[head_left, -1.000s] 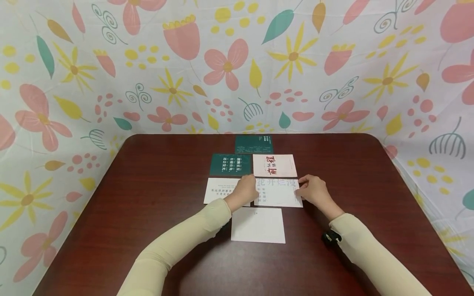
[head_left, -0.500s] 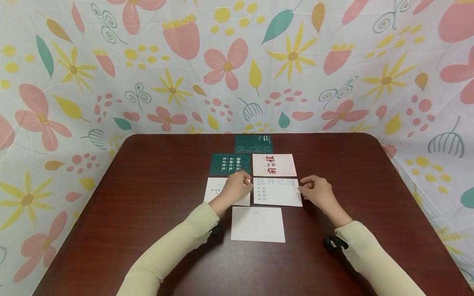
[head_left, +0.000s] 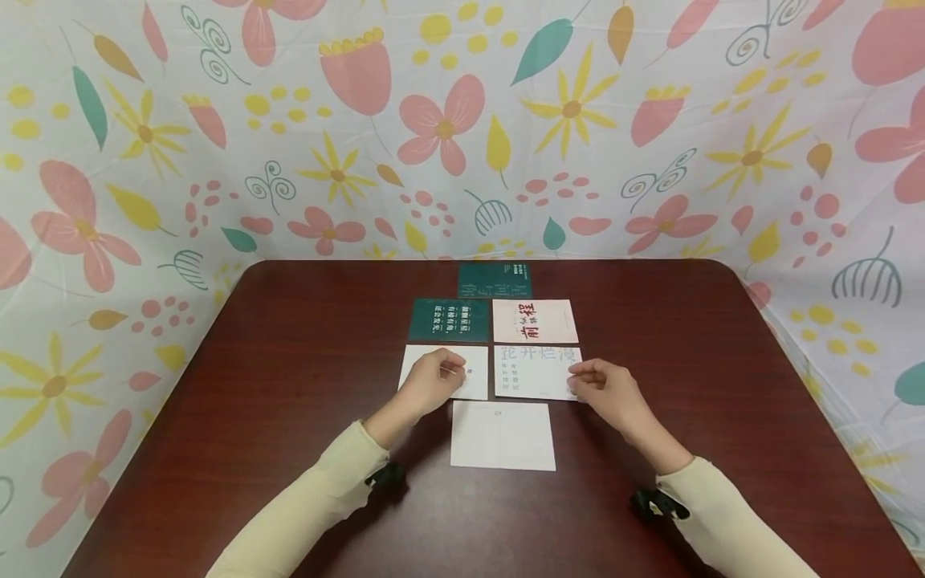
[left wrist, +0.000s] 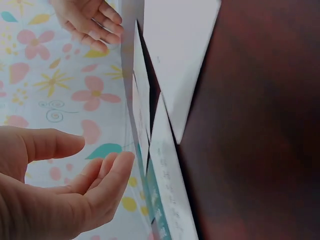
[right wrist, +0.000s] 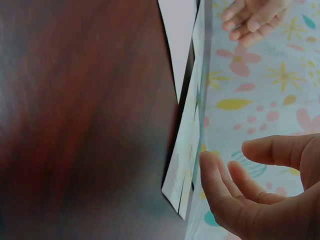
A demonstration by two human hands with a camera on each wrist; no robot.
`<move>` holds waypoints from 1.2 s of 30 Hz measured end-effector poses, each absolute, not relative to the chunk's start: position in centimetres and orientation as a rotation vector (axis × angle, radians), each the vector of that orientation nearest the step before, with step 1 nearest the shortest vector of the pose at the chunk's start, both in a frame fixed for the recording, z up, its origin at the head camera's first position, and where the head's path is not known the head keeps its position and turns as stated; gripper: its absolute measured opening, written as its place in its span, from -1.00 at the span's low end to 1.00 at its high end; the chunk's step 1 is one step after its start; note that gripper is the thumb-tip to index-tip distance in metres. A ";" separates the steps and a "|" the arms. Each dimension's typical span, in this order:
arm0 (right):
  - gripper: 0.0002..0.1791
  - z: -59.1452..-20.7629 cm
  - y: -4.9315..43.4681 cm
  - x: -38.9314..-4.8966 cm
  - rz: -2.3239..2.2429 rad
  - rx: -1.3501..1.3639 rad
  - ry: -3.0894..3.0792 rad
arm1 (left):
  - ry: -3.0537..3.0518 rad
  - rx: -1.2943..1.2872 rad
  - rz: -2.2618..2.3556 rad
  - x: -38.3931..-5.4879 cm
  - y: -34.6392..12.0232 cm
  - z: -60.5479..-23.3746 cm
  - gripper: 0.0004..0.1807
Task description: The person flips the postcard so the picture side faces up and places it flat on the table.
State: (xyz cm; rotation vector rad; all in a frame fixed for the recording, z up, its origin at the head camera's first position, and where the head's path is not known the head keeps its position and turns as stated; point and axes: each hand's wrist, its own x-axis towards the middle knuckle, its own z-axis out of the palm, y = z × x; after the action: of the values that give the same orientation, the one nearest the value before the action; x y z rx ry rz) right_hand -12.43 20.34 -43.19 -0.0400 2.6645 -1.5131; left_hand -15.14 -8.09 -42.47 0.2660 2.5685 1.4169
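Observation:
My left hand (head_left: 432, 383) hovers over a white card (head_left: 473, 389) with black lettering, its fingers loosely bent around nothing; the left wrist view shows a gap between thumb and fingers. My right hand (head_left: 605, 392) is at the right edge of another white card (head_left: 538, 379) with pale blue characters, relaxed and holding nothing. Nearest me lies a blank-looking white card (head_left: 503, 437). Behind the white pair are a dark green card (head_left: 450, 319) with white text and a pale pink card (head_left: 536, 321) with red characters. One more green card (head_left: 495, 279) lies at the far end.
The cards lie flat on a dark reddish-brown table (head_left: 303, 345) with rounded far corners. A white cloth (head_left: 405, 201) printed with flowers and leaves hangs behind and beside it. Black wrist straps (head_left: 659, 506) show at my sleeves.
My left hand has drawn back leftward and toward me from the blue-lettered card's left edge. My right hand let go of its right edge, shifting slightly. The cards look unmoved.

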 end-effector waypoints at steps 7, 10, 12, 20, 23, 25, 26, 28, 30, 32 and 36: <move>-0.73 -43.5 19.5 -10.8 -1.538 -0.041 2.550 | 2.461 0.213 1.457 -13.0 -9.5 -43.6 -0.72; -0.72 -43.9 19.6 -10.1 -1.561 -0.041 2.491 | 2.431 0.213 1.477 -12.2 -10.1 -44.2 -0.71; -0.72 -44.1 19.6 -9.7 -1.595 -0.023 2.449 | 2.405 0.200 1.501 -11.8 -10.4 -44.5 -0.71; -0.71 -44.8 18.9 -8.7 -1.680 -0.024 2.343 | 2.296 0.173 1.600 -10.9 -10.9 -45.0 -0.68; -0.71 -44.8 18.5 -8.5 -1.654 -0.031 2.352 | 2.264 0.168 1.622 -10.8 -10.6 -45.1 -0.66; -0.72 -44.8 18.3 -8.5 -1.642 -0.021 2.362 | 2.255 0.169 1.635 -10.8 -10.5 -45.1 -0.66; -0.72 -44.8 18.2 -8.5 -1.646 -0.010 2.356 | 2.249 0.155 1.643 -10.7 -10.4 -45.1 -0.66; -0.71 -44.8 18.1 -8.5 -1.669 0.017 2.329 | 2.241 0.130 1.651 -10.7 -10.2 -45.0 -0.65; -0.70 -44.7 18.1 -8.5 -1.692 0.045 2.298 | 2.234 0.109 1.662 -10.6 -10.1 -45.0 -0.65; -0.69 -44.8 18.0 -8.5 -1.724 0.069 2.256 | 2.225 0.086 1.672 -10.6 -10.1 -45.0 -0.65; -0.67 -44.7 18.0 -8.4 -1.742 0.103 2.232 | 2.217 0.075 1.698 -10.7 -10.0 -45.2 -0.65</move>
State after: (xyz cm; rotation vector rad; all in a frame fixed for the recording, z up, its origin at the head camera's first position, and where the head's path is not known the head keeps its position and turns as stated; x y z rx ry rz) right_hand -8.44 18.04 -44.73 0.1026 2.2316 -1.7422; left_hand -10.68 -10.00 -45.20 0.0750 2.2168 1.6983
